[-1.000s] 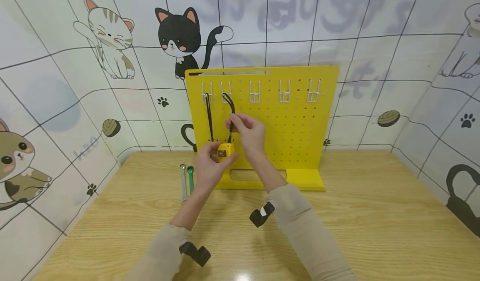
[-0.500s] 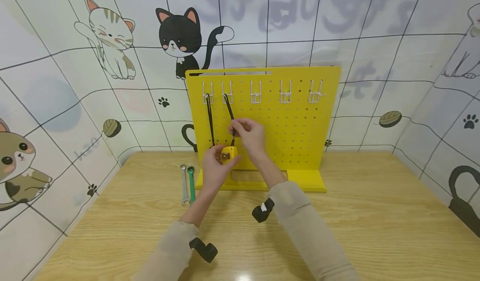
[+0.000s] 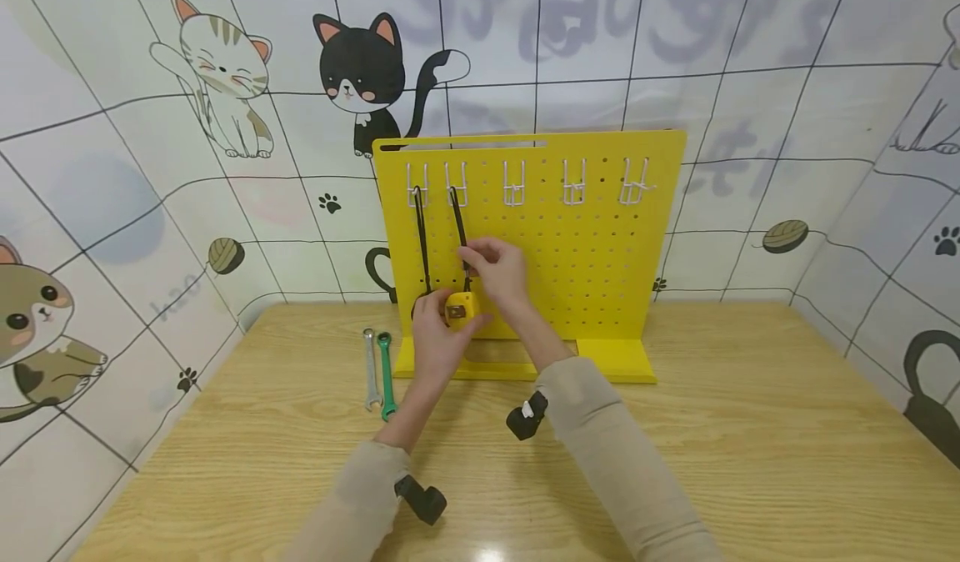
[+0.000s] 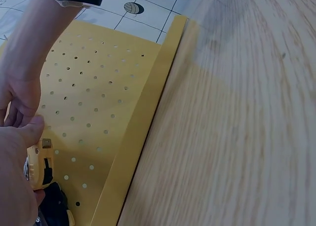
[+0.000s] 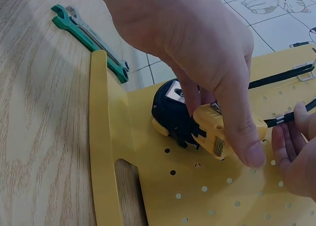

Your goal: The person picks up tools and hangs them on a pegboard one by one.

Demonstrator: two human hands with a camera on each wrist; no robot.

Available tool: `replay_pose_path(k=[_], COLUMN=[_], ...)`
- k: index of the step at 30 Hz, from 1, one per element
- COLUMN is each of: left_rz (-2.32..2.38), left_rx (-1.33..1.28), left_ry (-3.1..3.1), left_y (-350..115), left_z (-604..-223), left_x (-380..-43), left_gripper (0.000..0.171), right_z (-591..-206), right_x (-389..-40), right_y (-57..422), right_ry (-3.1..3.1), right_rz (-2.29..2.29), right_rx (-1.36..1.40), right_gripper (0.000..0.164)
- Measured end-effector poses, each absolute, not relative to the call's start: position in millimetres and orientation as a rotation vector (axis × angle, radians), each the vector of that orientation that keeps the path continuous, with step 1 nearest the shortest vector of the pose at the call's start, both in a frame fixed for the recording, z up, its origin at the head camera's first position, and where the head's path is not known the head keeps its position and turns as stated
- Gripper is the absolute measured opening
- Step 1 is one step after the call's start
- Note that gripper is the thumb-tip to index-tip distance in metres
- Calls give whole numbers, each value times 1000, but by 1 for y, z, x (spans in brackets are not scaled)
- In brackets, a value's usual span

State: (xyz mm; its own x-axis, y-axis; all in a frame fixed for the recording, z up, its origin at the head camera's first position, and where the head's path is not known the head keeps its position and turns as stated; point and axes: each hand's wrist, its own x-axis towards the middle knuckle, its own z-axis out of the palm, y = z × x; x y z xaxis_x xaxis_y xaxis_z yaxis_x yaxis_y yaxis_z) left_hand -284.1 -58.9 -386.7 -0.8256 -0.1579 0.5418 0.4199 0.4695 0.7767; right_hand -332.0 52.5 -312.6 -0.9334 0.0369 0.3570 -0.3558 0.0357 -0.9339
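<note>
My left hand (image 3: 437, 338) grips a small yellow tape measure (image 3: 463, 303) between thumb and fingers, in front of the yellow pegboard (image 3: 577, 270). Just above it, my right hand (image 3: 502, 272) pinches the black wrist strap (image 3: 458, 218) of that tape measure. The strap runs up to the second wire hook from the left (image 3: 460, 175) and appears looped over it. From the leftmost hook (image 3: 417, 175) hangs another black strap (image 3: 422, 237). A black tape measure (image 5: 167, 107) shows behind my left hand in the right wrist view; the head view mostly hides it.
Several more white wire hooks (image 3: 513, 185) line the upper pegboard to the right. A silver wrench (image 3: 371, 370) and a green wrench (image 3: 386, 378) lie side by side on the wooden table (image 3: 750, 429), left of the board's base. A cat-print sheet (image 3: 285, 212) covers the walls behind.
The strap, bowed at the second hook one second ago, now runs straight down from it. Both hands, with the yellow tape measure, have shifted slightly right and down.
</note>
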Motion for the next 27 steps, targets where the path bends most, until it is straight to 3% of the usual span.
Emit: replay_pose_path(k=[27], left_rz=[-1239], left_rx=[-74], left_ry=[-2150], left_y=[-46], left_z=[-389], left_x=[-286], left_gripper=[66], right_z=[-323], right_x=[-330], right_y=[58], right_ry=[-2074], right_rz=[1974], right_rx=[429], right_gripper=[23])
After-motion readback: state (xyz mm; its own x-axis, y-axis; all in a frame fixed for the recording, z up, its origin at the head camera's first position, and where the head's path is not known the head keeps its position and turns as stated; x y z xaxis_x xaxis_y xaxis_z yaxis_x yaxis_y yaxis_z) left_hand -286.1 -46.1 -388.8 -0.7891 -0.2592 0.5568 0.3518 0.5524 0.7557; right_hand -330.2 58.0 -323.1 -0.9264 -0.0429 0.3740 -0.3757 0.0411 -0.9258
